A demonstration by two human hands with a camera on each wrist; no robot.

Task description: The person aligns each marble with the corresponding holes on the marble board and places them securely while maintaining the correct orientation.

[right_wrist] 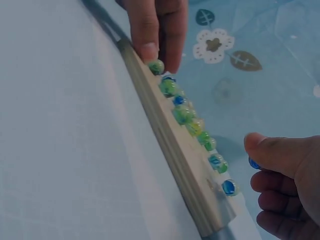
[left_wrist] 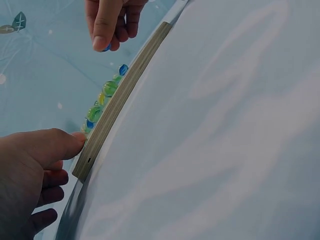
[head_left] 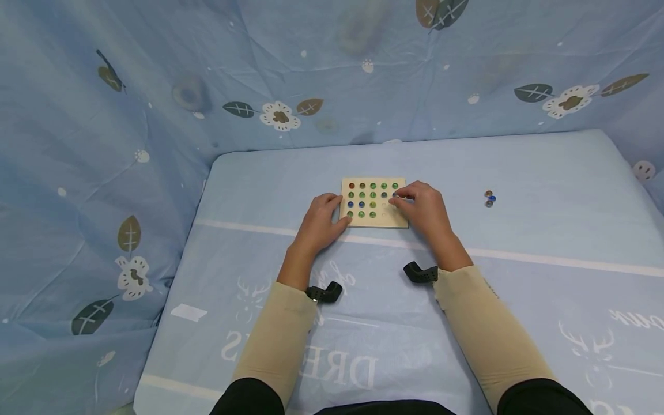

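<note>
A pale wooden board [head_left: 384, 221] with rows of round hollows lies flat, many of them filled with glass marbles [head_left: 373, 195], mostly green, some blue or reddish brown. My left hand [head_left: 320, 223] grips the board's left edge, its thumb at the near corner beside a green marble [right_wrist: 156, 67]. Over the right side of the board, my right hand [head_left: 426, 208] pinches a blue marble [right_wrist: 254, 163] between thumb and fingers. In the right wrist view this marble is raised off the board, beside the blue marble [right_wrist: 229, 187] at the row's end.
Several loose marbles [head_left: 489, 199] lie in a small group on the table to the right. A light blue printed cloth [head_left: 290, 173] covers the tabletop. Patterned blue fabric [head_left: 332, 69] hangs behind and to the left. A white patch [head_left: 189, 312] shows at the near left.
</note>
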